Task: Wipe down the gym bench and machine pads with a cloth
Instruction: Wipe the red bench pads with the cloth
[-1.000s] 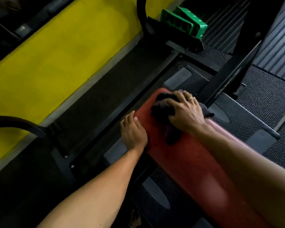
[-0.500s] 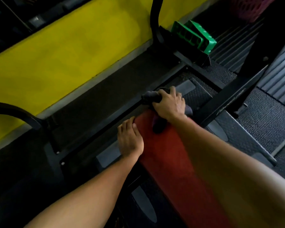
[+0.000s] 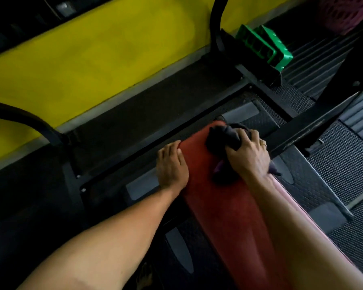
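The bench pad [image 3: 224, 206] is being pressed by the left hand [image 3: 172, 164] — fingers flat together. At two o'clock, a dark cloth [image 3: 222, 139] is being clutched by the right hand [image 3: 247, 153].

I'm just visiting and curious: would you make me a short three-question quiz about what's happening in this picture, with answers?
1. True or false: the left hand holds the dark cloth.
2. Which colour is the bench pad? A) blue B) red C) white
3. Fill in: the green crate stands near the ______ wall.

Key:
1. False. The right hand presses the cloth on the pad's far end; the left hand rests flat on the pad's edge.
2. B
3. yellow
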### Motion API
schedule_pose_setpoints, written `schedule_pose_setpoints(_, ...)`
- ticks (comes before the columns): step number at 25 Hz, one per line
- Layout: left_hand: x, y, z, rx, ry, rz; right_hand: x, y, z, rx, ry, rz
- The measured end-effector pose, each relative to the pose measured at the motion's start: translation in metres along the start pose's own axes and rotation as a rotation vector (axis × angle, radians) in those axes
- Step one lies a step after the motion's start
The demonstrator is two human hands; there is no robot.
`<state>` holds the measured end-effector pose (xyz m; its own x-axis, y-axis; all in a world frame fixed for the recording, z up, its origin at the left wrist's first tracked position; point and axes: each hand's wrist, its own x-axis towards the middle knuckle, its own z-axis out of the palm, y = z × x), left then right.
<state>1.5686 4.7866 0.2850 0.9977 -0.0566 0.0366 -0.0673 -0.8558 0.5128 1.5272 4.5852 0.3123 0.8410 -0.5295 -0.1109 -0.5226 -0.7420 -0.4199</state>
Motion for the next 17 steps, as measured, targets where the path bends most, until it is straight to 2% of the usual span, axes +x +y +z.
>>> schedule_pose_setpoints(2,0.0,-0.003,0.004,0.022,-0.025,0.006,0.009,-0.035,0.012,-0.039,-0.01,0.014)
schedule_pose_setpoints(5,0.007,-0.018,0.007,0.08,-0.074,0.049,-0.029,-0.065,0.035,-0.088,-0.034,-0.232)
schedule_pose_setpoints(8,0.006,-0.022,0.009,0.066,-0.041,0.153,-0.075,-0.025,0.023,-0.131,-0.087,-0.463)
schedule_pose_setpoints(10,0.003,-0.012,0.005,0.033,-0.001,0.104,-0.079,0.014,0.002,-0.163,-0.097,-0.556)
schedule_pose_setpoints(12,0.001,-0.008,0.001,0.09,0.004,0.099,-0.06,0.034,-0.015,-0.117,-0.088,-0.397)
schedule_pose_setpoints(15,0.011,0.001,-0.002,0.26,-0.075,0.112,-0.017,0.0,-0.019,-0.025,-0.101,0.018)
schedule_pose_setpoints(17,0.022,0.009,-0.001,0.296,-0.133,0.097,-0.022,-0.022,-0.011,-0.049,-0.105,0.027)
